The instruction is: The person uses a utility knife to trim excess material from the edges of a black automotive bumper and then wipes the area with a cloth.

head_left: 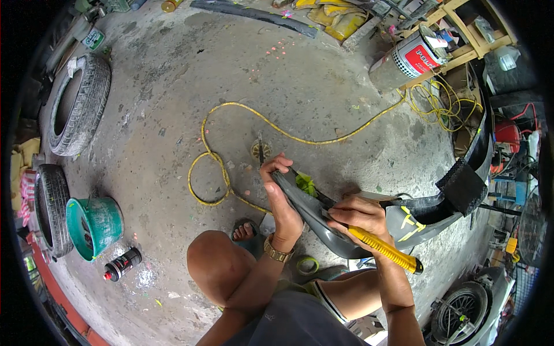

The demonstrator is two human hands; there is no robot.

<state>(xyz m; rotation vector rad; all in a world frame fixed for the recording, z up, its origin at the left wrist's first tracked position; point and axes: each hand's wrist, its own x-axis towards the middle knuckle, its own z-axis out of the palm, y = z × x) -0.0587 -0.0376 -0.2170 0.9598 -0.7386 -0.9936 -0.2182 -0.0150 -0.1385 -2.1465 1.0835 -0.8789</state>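
A long, curved dark grey plastic panel (340,245) lies across my lap and stretches right, with yellow-green tape marks on it. My left hand (284,205), with a watch on the wrist, grips its near left end, palm against the edge. In my right hand (363,214) is a yellow utility knife (384,248), its black butt pointing down and right. The fingers pinch its front part close to the panel's edge; its blade is hidden by them. Crumpled green tape (306,183) sticks along the panel's far side. Near my legs rests a green tape roll (307,266).
A yellow hose (271,126) loops over the concrete floor ahead. To the left are tyres (83,106), a green bucket (118,222) and a black spray can (123,264). A large tin (392,66) stands far right, with a spoked wheel (461,311) at the lower right.
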